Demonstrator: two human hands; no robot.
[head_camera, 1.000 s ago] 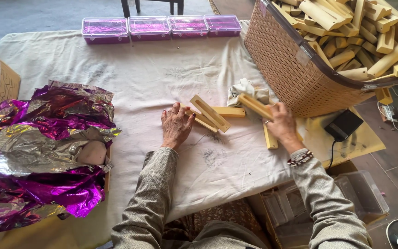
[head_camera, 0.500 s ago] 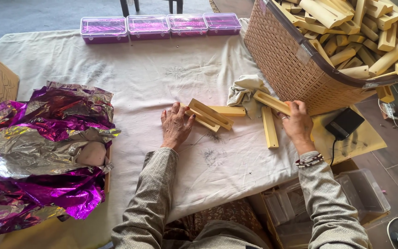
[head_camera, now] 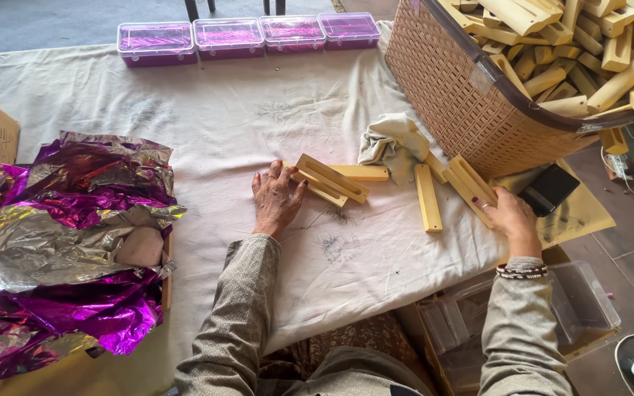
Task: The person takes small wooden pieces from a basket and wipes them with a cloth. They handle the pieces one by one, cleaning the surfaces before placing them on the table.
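My left hand (head_camera: 277, 196) rests on the white cloth and grips the near end of a grooved pale wooden piece (head_camera: 329, 178) that lies across another flat stick (head_camera: 362, 172). My right hand (head_camera: 509, 215) is at the table's right edge, closed on a second grooved wooden piece (head_camera: 468, 180) near the foot of the basket. Between the hands one loose wooden stick (head_camera: 427, 196) lies lengthwise. A crumpled cream rag (head_camera: 392, 141) sits just behind it.
A brown woven basket (head_camera: 449, 81) heaped with several wooden pieces tilts at the right. Four purple lidded boxes (head_camera: 243, 35) line the far edge. Crumpled purple and silver foil (head_camera: 60, 235) covers the left. A black phone (head_camera: 548, 189) lies on yellow card; clear bins (head_camera: 581, 301) stand below.
My right hand has carried its wooden piece rightward, away from the centre pile toward the basket's foot. My left hand stays on the grooved piece, which has shifted slightly.
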